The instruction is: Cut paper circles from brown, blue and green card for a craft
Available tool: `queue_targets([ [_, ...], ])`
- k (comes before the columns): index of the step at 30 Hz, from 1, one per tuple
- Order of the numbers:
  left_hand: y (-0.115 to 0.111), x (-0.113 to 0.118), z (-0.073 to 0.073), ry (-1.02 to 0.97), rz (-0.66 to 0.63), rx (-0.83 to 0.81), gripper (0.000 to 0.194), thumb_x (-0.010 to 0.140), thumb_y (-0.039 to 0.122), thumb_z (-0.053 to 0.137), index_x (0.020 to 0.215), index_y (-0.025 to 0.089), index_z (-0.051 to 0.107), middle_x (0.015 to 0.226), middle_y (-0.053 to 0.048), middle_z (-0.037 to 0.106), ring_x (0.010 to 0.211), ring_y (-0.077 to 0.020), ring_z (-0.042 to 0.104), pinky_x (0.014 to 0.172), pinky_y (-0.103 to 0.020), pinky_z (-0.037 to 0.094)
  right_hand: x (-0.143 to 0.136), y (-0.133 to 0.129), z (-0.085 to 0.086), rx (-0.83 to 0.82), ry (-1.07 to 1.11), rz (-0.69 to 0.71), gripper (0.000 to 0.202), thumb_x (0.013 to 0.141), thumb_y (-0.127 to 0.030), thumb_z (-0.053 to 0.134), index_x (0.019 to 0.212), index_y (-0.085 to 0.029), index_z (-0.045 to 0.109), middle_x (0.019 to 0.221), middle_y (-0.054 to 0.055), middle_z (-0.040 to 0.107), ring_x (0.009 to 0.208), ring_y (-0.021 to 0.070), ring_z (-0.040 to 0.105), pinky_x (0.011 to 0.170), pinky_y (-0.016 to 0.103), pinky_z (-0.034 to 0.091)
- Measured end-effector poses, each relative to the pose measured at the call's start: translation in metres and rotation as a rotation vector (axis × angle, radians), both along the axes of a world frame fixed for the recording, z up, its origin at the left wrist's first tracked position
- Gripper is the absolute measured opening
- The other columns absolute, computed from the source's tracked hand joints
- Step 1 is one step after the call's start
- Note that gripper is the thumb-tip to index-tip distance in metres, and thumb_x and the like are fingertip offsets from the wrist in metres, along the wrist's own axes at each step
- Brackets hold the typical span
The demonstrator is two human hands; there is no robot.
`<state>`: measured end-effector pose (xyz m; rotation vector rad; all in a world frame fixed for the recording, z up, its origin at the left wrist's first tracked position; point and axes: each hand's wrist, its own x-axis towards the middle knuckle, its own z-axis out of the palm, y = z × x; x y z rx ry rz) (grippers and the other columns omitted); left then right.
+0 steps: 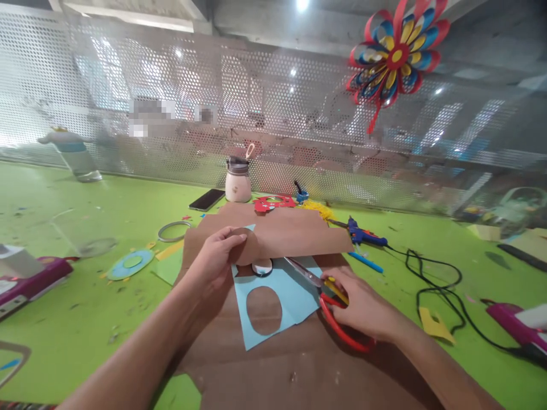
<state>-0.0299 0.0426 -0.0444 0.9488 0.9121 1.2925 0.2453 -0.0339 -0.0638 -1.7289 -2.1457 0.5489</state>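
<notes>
My left hand (220, 253) pinches the edge of brown paper (299, 242) that is lifted and folded over toward me. In my right hand (356, 299) are red-handled scissors (342, 330), their blades pointing up-left at the paper's lower edge. Something yellow (336, 289), like a pencil or strip, also lies in that hand's fingers. Beneath the blades rests a light blue sheet (294, 296) with an oval hole cut in it. A small round white piece with a dark rim (261, 267) sits at the sheet's top, partly covered by the brown paper.
A pink-white bottle (238, 185), a phone (207, 199) and red cut paper (273, 203) stand or lie at the back. To the right are a blue glue gun (366, 234) with a black cable (440, 285) and a blue pen (366, 262). Purple power strips (519, 327) lie at both sides.
</notes>
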Motion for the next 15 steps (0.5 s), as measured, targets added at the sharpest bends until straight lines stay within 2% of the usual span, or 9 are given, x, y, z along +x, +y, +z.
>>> queue_targets([
  [4,0.001,-0.002,0.0,0.001,0.041,0.005,0.02,0.067,0.021,0.07,0.084,0.016,0.061,0.074,-0.004,0.069,0.064,-0.0185,0.065,0.057,-0.029,0.052,0.008,-0.009,0.013,-0.023,-0.042,0.099,0.041,0.071,-0.012,0.055,0.109,-0.029,0.057,0.096,0.002,0.055,0.087,0.0197,0.058,0.081,0.035,0.046],
  [7,0.001,-0.004,0.0,0.001,0.05,0.005,0.02,0.066,0.021,0.071,0.083,0.015,0.061,0.073,-0.004,0.069,0.063,-0.019,0.065,0.055,-0.029,0.052,0.019,-0.012,0.026,-0.043,-0.012,0.157,0.041,0.073,-0.01,0.055,0.11,-0.029,0.06,0.102,0.003,0.058,0.09,0.0199,0.06,0.086,0.036,0.047],
  [11,0.0,-0.004,0.001,-0.012,0.048,0.001,0.02,0.066,0.021,0.071,0.082,0.015,0.061,0.075,-0.005,0.069,0.067,-0.0196,0.066,0.058,-0.029,0.053,0.031,-0.018,0.038,-0.213,0.287,0.173,0.04,0.079,-0.015,0.059,0.117,-0.03,0.057,0.115,0.005,0.058,0.103,0.0216,0.059,0.092,0.036,0.047],
  [13,-0.001,-0.004,0.002,-0.018,0.037,0.001,0.019,0.068,0.021,0.07,0.083,0.015,0.061,0.076,-0.006,0.069,0.068,-0.0208,0.066,0.059,-0.031,0.054,0.034,-0.023,0.04,-0.29,0.458,0.142,0.043,0.079,-0.02,0.064,0.119,-0.032,0.055,0.114,0.004,0.059,0.1,0.0209,0.06,0.085,0.034,0.05],
  [15,-0.003,-0.002,0.005,-0.019,0.032,0.008,0.019,0.069,0.022,0.07,0.084,0.015,0.061,0.076,-0.006,0.069,0.067,-0.0206,0.066,0.059,-0.032,0.054,0.033,-0.028,0.04,-0.295,0.553,0.116,0.046,0.076,-0.025,0.069,0.12,-0.033,0.055,0.103,0.003,0.06,0.086,0.019,0.062,0.07,0.03,0.052],
])
